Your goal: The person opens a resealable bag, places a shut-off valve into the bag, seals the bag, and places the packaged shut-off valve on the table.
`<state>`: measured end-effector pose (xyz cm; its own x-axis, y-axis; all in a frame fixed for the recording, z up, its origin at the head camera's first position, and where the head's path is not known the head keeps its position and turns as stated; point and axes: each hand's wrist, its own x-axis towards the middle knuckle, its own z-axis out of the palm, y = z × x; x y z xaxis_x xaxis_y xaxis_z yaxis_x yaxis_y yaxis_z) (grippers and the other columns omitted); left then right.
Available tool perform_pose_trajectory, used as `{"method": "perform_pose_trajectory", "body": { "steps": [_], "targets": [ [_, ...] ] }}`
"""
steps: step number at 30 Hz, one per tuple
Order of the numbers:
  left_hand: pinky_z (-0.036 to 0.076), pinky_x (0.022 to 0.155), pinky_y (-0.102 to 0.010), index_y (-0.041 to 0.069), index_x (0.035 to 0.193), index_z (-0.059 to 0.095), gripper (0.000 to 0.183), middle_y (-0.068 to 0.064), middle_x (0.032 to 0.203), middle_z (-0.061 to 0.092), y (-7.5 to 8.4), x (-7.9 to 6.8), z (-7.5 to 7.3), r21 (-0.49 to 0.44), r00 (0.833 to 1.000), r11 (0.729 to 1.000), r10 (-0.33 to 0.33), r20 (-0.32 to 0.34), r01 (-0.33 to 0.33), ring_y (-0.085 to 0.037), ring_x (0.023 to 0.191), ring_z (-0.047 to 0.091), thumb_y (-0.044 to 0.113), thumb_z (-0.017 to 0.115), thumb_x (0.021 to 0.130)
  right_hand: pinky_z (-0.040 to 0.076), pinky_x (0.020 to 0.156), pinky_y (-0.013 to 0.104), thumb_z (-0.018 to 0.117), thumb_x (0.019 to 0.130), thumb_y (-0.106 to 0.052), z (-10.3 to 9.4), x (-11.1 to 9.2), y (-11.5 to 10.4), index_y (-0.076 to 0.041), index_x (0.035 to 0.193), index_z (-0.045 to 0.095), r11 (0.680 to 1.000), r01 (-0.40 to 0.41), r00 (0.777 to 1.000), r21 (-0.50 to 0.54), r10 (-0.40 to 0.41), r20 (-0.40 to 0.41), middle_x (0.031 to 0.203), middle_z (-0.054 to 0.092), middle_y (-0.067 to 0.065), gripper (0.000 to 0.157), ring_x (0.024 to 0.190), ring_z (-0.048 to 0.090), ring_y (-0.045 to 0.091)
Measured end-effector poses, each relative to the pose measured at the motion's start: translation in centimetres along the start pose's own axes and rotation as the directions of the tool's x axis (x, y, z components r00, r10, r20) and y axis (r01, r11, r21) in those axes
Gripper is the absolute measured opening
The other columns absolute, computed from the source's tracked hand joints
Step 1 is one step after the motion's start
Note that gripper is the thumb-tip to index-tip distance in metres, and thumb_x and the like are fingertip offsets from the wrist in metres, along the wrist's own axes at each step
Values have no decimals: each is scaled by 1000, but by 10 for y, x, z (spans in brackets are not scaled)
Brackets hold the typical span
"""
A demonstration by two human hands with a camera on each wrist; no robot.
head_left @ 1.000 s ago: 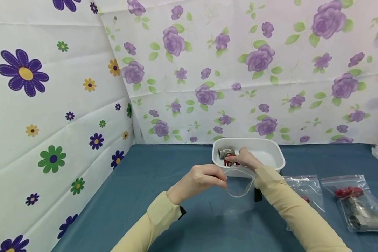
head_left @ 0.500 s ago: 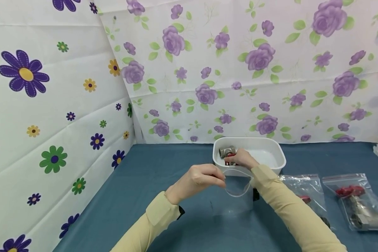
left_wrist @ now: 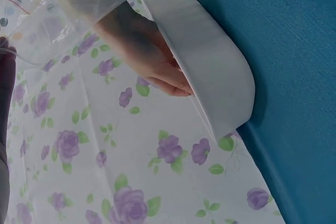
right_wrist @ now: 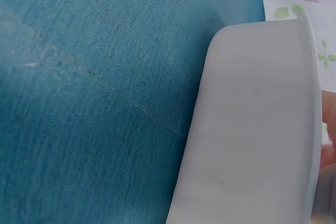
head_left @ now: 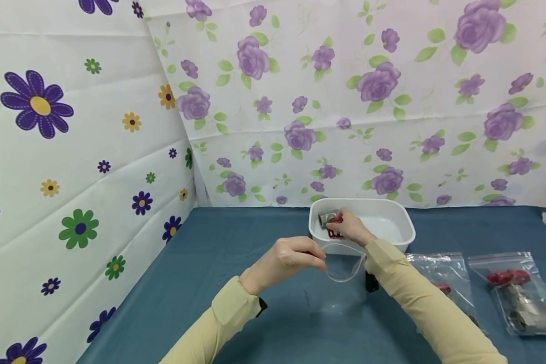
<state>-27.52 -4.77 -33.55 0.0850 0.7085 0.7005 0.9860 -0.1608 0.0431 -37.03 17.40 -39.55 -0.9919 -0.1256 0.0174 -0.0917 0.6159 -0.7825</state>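
In the head view my left hand [head_left: 285,260] pinches the edge of a clear zip bag [head_left: 338,298], whose mouth gapes in a loop. My right hand [head_left: 354,228] reaches past the bag into a white basin [head_left: 393,230]. There its thumb and fingers grip the red handwheel [head_left: 334,234] of a metal valve [head_left: 325,218]. From the left wrist, the right hand [left_wrist: 152,59] dips behind the wall of the basin [left_wrist: 210,61], and the clear bag [left_wrist: 50,32] hangs in front of its sleeve. The basin [right_wrist: 252,119] hides most of the right hand in the right wrist view.
On the right of the blue tablecloth [head_left: 255,227] lies a zip bag [head_left: 525,308] holding a valve with a red handwheel. Another bag [head_left: 455,283] with a red part lies partly behind the right forearm. Flowered sheets [head_left: 255,126] hang behind and at left.
My right hand has shifted slightly and its fingers now close round the red handwheel, which is turned a little in the basin. The left hand and the bag stay nearly still.
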Motion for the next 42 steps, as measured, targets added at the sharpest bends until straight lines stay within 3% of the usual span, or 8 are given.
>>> {"method": "perform_pose_trajectory", "body": {
  "steps": [8,14,17,21,27,42],
  "targets": [
    [43,77,-19,4,88,69,22,-6,90,60,0,2,0,6,1000,1000,10,-7,-10,-10,84,56,-13,67,74,44,63,33,65,86,-24,-6,2,4,-2,96,59,999,47,998,17,-47,-31,93,57,12,24,79,52,26],
    [43,77,-19,3,88,70,19,-6,89,61,-2,3,0,8,1000,1000,13,-11,-13,-10,84,56,-11,67,75,41,53,30,67,83,-26,-15,-1,6,-6,78,58,977,209,977,36,-207,-57,72,56,8,22,60,48,19],
    [43,77,-19,3,88,70,18,-6,90,61,-2,3,0,8,1000,1000,14,-10,-14,-10,84,56,-10,67,76,44,53,31,65,85,-21,-18,-1,8,-6,77,58,975,216,975,58,-211,-73,70,56,7,19,59,49,18],
    [43,77,-18,3,88,70,19,-6,90,61,-2,3,1,6,1000,1000,11,-8,-11,-10,84,57,-11,68,74,48,58,34,63,87,-15,-23,-1,9,-1,89,62,984,161,985,77,-155,-82,80,60,9,14,68,55,20],
    [43,77,-18,2,87,70,20,-7,89,61,-3,3,1,3,1000,1000,4,-6,-4,-11,84,57,-11,69,72,51,60,33,62,88,-17,-38,-7,5,4,106,60,983,156,984,92,-147,-96,91,60,16,28,78,59,25],
    [43,78,-19,2,89,69,17,-7,92,60,-5,5,13,0,999,999,33,-21,-33,-11,87,56,-9,67,76,51,61,37,55,92,-21,-79,-43,-12,7,116,54,956,231,972,182,-217,-95,93,58,20,37,81,60,30]
  ]
}}
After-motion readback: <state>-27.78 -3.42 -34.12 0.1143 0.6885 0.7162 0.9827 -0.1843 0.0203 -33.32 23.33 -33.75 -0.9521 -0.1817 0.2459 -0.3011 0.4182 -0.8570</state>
